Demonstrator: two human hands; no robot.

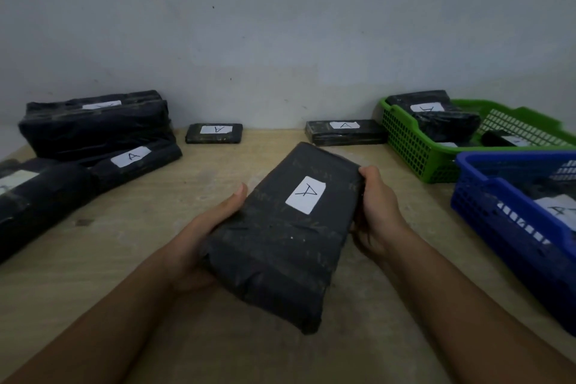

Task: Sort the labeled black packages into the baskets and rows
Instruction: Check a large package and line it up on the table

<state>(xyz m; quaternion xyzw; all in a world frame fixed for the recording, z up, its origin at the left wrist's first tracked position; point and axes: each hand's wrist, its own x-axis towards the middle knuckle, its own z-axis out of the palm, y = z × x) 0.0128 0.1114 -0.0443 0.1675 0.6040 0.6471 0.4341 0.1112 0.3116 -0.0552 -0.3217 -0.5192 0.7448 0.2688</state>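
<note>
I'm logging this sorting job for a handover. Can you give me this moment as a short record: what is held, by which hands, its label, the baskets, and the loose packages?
held: package, gripped at both long sides
hands: left hand and right hand, both on it
label: white label, reads A
green basket: several packages inside, one marked A
blue basket: at least one labelled package
by the wall: small package and flat package, both marked A
left side: pile of larger packages
</note>
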